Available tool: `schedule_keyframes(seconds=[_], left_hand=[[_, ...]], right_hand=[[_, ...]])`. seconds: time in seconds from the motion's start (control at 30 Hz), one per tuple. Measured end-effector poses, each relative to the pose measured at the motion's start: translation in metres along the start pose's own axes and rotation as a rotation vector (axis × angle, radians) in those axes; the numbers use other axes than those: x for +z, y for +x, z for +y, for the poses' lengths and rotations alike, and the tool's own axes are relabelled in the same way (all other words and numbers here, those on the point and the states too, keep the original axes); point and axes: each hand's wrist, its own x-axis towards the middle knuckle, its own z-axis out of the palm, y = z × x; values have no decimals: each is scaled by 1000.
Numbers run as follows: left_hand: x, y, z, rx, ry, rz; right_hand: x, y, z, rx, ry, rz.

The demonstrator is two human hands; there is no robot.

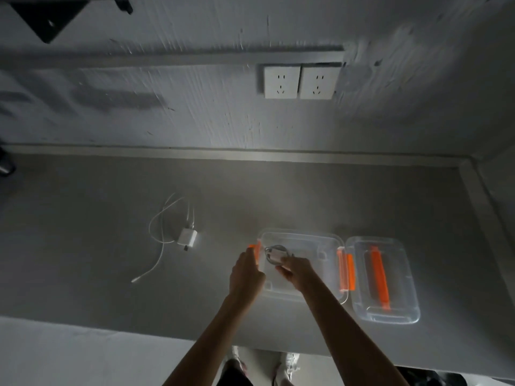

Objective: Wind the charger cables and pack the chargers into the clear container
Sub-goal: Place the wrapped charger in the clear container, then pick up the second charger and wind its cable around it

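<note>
A clear container (315, 240) with orange latches stands open on the grey table. My right hand (296, 270) is inside it, gripping a wound white charger (276, 253) with its cable coiled around it. My left hand (246, 270) rests against the container's left wall by the orange latch (257, 247); whether it grips the wall is unclear. A second white charger (188, 237) lies to the left on the table, its white cable (158, 240) loose and spread out.
The container's clear lid (390, 310) with an orange handle lies upside up to the right of the container. Two white wall sockets (302, 82) sit on the wall behind the table. The table's front edge runs below my forearms.
</note>
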Motion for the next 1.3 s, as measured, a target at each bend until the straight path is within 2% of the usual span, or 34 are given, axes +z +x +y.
schedule_keyframes(seconds=[0.17, 0.4, 0.5, 0.57, 0.63, 0.67, 0.7, 0.77, 0.83, 0.93, 1.0, 1.07, 1.17, 1.2, 1.27, 1.3], left_hand=[[-1, -1, -3, 38, 16, 10], [-18, 5, -17, 156, -42, -92], [-36, 13, -37, 165, -87, -88], [-54, 24, -64, 115, -93, -41], [-78, 38, -101, 59, -75, 71], [-92, 45, -122, 31, -59, 137], [-105, 51, -144, 13, -43, 204], [-127, 63, -189, 13, 56, 298], [-138, 71, -229, -22, 228, 280], [-140, 77, -261, -57, 265, 125], [-140, 80, -274, -30, 279, 58], [-136, 84, -286, 39, 250, 58], [-133, 86, -297, 135, 298, 75], [-138, 87, -294, 85, 284, -8], [-138, 94, -300, -64, 181, 21], [-143, 95, -297, -169, 158, -72]], right_hand=[[3, 13, 7, -25, -159, 106], [6, 4, 11, -62, -138, 144], [8, -19, 1, -110, -290, 209], [20, -38, 2, -283, -506, 408], [45, -63, 14, -571, -677, 679], [65, -75, 21, -731, -711, 757], [88, -83, 27, -866, -729, 782], [141, -78, 37, -961, -800, 657], [195, -54, 47, -810, -886, 444], [255, -8, 59, -543, -1020, 293], [278, 20, 67, -406, -1004, 266], [292, 43, 77, -288, -964, 275], [304, 59, 96, -221, -969, 301], [307, 58, 100, -227, -975, 317], [309, 56, 101, -218, -979, 321], [307, 52, 98, -190, -933, 289]])
